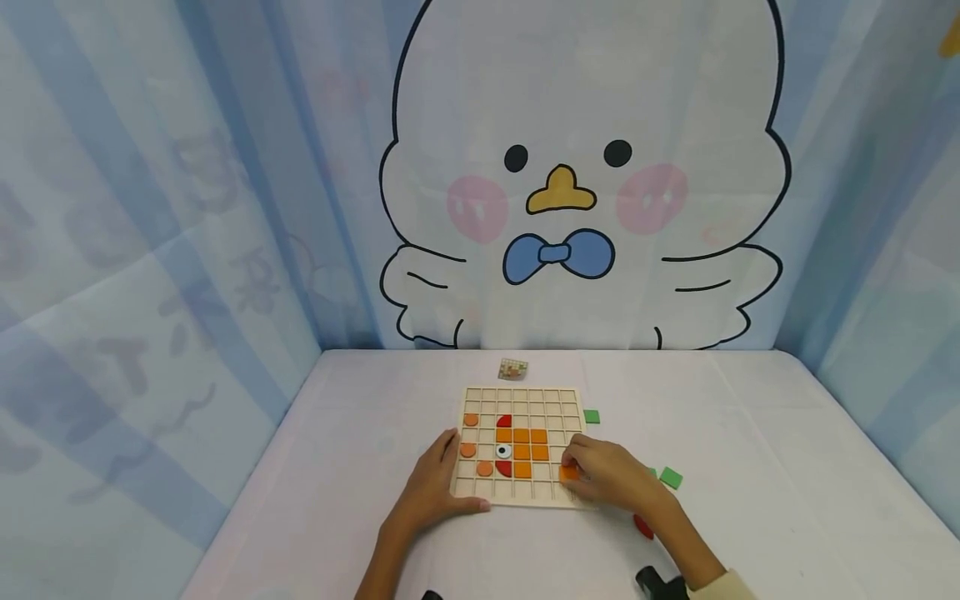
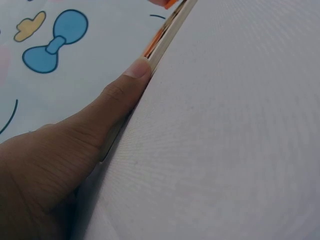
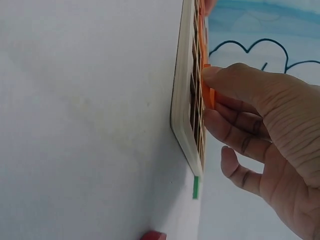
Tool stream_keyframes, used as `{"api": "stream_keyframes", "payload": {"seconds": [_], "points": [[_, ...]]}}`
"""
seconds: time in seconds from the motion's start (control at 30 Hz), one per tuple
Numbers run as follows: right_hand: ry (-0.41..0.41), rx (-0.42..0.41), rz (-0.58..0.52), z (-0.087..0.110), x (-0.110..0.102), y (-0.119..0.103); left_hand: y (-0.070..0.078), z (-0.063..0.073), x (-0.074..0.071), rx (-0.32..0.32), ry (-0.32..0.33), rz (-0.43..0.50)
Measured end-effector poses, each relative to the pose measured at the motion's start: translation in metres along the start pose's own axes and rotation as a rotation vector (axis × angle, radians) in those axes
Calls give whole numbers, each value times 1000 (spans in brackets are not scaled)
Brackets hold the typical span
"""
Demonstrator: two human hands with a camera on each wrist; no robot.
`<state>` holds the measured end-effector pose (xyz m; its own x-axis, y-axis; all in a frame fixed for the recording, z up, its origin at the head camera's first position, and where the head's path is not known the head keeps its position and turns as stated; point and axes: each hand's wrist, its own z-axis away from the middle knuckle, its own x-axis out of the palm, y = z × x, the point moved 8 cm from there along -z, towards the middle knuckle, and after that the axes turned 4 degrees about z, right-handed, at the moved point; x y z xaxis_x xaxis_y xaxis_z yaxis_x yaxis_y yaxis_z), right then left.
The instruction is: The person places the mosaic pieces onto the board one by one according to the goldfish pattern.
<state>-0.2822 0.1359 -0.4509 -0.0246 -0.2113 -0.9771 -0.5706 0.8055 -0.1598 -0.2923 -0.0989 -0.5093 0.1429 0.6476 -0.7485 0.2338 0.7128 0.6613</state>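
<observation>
A pale wooden grid board (image 1: 555, 408) lies on the white table. My left hand (image 1: 427, 483) holds its near left corner, thumb (image 2: 117, 95) along the front edge and fingers at the left side. Between the thumb and fingers of my right hand (image 1: 611, 471) is a pinched orange tile (image 3: 208, 92), held over the board's right side near the front. Set in the grid are several orange square tiles (image 1: 522, 452), a white tile with a black dot (image 1: 503, 451), two red curved tiles (image 1: 504, 421) and three round orange pieces (image 1: 471, 419) toward the left.
One green tile (image 1: 592, 417) lies by the board's right edge, and another green tile (image 1: 671, 477) lies beyond my right hand, which partly covers a third. A red piece (image 1: 643, 526) sits near my right forearm. Behind the board is a small picture card (image 1: 513, 369). Printed curtains surround the table.
</observation>
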Motion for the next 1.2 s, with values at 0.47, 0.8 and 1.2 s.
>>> {"api": "stream_keyframes", "payload": {"seconds": [0.47, 0.8, 1.2], "points": [[-19, -17, 25, -19, 18, -13, -2, -1, 3, 15, -11, -25], [-36, 5, 16, -28, 19, -19, -1, -2, 1, 26, -7, -41], [-59, 24, -26, -29, 22, -17, -4, -4, 2, 37, -7, -35]]}}
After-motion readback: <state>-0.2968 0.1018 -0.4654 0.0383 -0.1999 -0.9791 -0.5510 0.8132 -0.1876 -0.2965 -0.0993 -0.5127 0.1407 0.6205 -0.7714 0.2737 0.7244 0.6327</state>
